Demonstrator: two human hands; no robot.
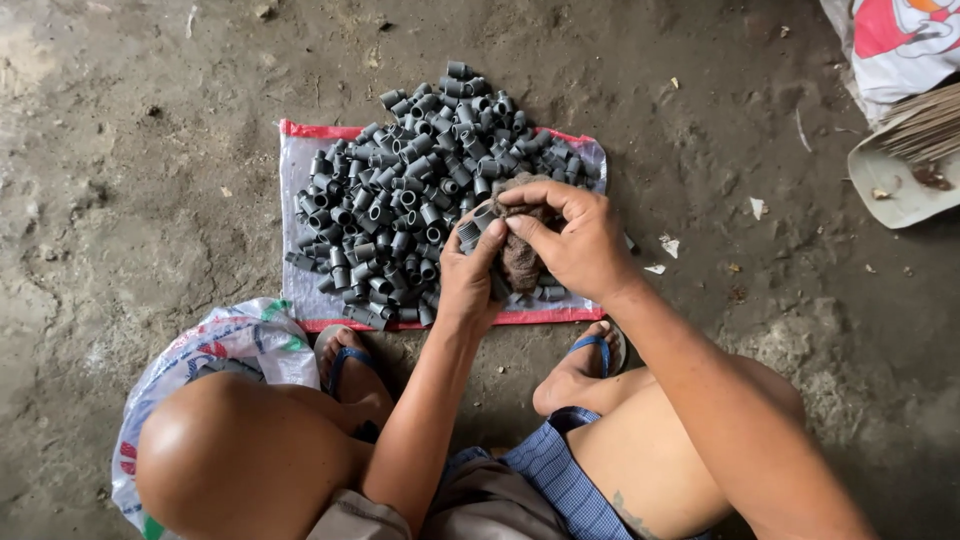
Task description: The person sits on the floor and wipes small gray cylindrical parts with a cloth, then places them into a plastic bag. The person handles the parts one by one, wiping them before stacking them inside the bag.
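My left hand (468, 282) grips a short grey threaded pipe fitting (470, 230), its ribbed end poking out above the fingers. My right hand (572, 240) pinches a brownish rag (520, 262) against that fitting. Both hands hover over the right part of a heap of several grey pipe fittings (405, 200). The heap lies on a white woven sack with red edges (292, 180) spread on the floor.
I squat with bare knees and blue sandals (345, 360) at the sack's near edge. A white printed plastic bag (225, 345) sits by my left knee. At top right lie another printed sack (900, 45) and a broom of thin sticks (925, 125). Rough dirty concrete floor surrounds everything.
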